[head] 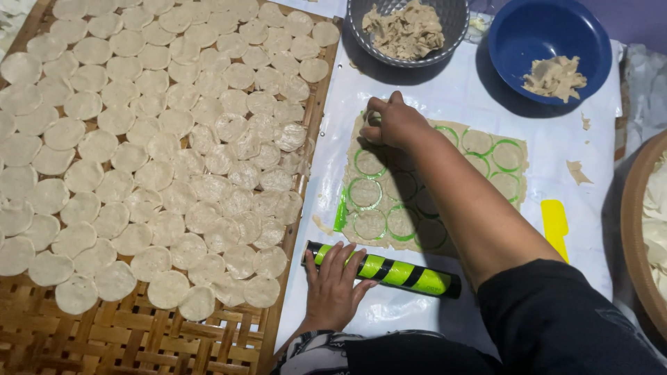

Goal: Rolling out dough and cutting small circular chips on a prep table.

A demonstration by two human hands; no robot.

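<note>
Left hand [333,288] flat on striped roller [382,269], right hand [394,123] pinching cutter on dough sheet [431,180].

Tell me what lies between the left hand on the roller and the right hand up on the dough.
Head view: the rolled dough sheet, cut into rounds showing green beneath.

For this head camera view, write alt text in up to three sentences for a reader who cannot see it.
A person's right hand presses on a rolled dough sheet cut into circles, while the left hand rests on a green-and-black striped rolling pin. To the left, a woven bamboo tray holds many dough discs. Two bowls of scraps, grey and blue, sit above.
</note>
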